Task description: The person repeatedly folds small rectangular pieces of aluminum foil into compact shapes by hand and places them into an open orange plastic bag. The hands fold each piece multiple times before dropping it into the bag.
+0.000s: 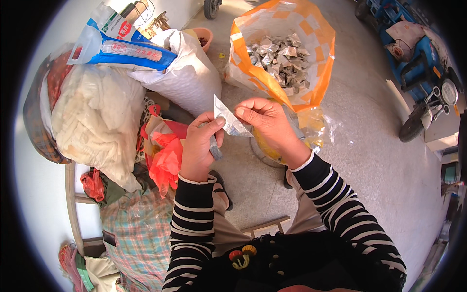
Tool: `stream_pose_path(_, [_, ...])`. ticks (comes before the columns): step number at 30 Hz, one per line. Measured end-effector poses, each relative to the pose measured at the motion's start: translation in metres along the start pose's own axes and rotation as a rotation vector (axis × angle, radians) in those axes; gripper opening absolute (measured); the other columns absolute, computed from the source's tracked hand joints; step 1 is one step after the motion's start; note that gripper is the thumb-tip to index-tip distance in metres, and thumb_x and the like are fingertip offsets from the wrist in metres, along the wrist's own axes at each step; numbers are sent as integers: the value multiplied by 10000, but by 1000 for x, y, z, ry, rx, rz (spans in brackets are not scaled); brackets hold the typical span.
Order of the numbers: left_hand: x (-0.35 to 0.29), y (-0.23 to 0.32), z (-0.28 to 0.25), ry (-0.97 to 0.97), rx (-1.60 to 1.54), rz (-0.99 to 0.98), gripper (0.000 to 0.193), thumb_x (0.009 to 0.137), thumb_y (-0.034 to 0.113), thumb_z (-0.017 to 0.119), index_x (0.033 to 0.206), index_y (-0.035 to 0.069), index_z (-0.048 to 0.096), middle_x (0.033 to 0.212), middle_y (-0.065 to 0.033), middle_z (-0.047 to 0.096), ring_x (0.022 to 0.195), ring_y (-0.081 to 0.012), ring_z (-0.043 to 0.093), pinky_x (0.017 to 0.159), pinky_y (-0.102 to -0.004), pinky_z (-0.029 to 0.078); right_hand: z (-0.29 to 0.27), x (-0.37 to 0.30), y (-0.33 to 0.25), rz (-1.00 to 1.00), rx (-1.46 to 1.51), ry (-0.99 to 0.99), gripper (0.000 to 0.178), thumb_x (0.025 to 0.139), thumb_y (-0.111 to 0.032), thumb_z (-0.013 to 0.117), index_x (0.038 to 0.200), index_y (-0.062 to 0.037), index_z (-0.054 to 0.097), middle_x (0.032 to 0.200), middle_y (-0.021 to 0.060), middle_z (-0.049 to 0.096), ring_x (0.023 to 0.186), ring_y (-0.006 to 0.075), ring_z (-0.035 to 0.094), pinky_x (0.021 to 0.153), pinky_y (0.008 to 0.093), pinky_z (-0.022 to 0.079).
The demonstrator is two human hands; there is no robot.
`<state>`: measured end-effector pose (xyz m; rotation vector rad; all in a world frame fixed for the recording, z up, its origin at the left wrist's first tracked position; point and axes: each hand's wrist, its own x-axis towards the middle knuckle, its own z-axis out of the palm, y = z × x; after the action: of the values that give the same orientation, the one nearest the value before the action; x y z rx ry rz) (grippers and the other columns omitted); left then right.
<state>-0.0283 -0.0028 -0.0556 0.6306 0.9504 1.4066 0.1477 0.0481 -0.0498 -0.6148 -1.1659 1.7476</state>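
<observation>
My left hand [203, 141] is closed, its thumb pressing on a folded silver paper triangle [230, 121]. A short grey strip [214, 148] shows at the same hand's fingers; what it is I cannot make out. My right hand [266, 124] has thumb and forefinger pinched together right beside the triangle's slanted edge. Whether anything sits in that pinch is too small to tell. Beyond my hands stands an orange and white checked bag [317, 63], its mouth wide, with many folded silver paper pieces [282, 58] inside.
At left are a white sack [187, 73] with a blue and white package [121, 51] on top, a cream padded bundle [92, 114] and red plastic bags [166, 158]. Plaid cloth [138, 233] lies nearer. A blue vehicle [413, 58] stands at far right.
</observation>
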Motion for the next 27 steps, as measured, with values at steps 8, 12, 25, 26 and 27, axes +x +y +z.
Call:
stream_pose_path(8, [-5, 2, 4, -65, 43, -21, 148, 825, 72, 693, 935, -6, 631, 806, -59, 631, 543, -90, 506, 480, -202, 369, -13, 1, -6, 390, 143, -119, 211, 906, -261, 653, 983, -66, 669, 822, -20, 644, 692, 50, 545, 643, 210, 437])
stream_pose_path(12, [-5, 2, 4, -69, 42, -27, 148, 825, 75, 694, 931, -8, 633, 811, -64, 636, 543, -90, 508, 483, -201, 371, -10, 0, -11, 390, 162, -120, 133, 876, -132, 669, 975, -43, 655, 851, -20, 633, 709, 50, 531, 642, 207, 425])
stream_pose_path(25, [-7, 7, 4, -356, -259, -78, 258, 873, 189, 644, 1020, -14, 583, 727, -56, 597, 495, -88, 480, 455, -205, 363, -16, -5, -18, 394, 183, -403, 147, 841, -99, 616, 949, -6, 654, 841, 42, 667, 747, 114, 636, 677, 242, 511])
stream_pose_path(26, [-7, 6, 2, -439, -266, -64, 279, 883, 215, 635, 1033, -12, 576, 720, -55, 592, 490, -92, 475, 453, -207, 362, -16, -6, -18, 426, 226, -409, 163, 845, -114, 612, 958, -3, 653, 847, 48, 669, 757, 124, 643, 686, 252, 522])
stream_pose_path(27, [-7, 5, 0, -437, -265, -42, 267, 885, 224, 636, 1010, -3, 575, 714, -48, 579, 491, -94, 471, 456, -214, 362, -16, -7, -18, 443, 269, -399, 185, 858, -135, 611, 981, -2, 649, 858, 55, 669, 765, 133, 646, 693, 265, 530])
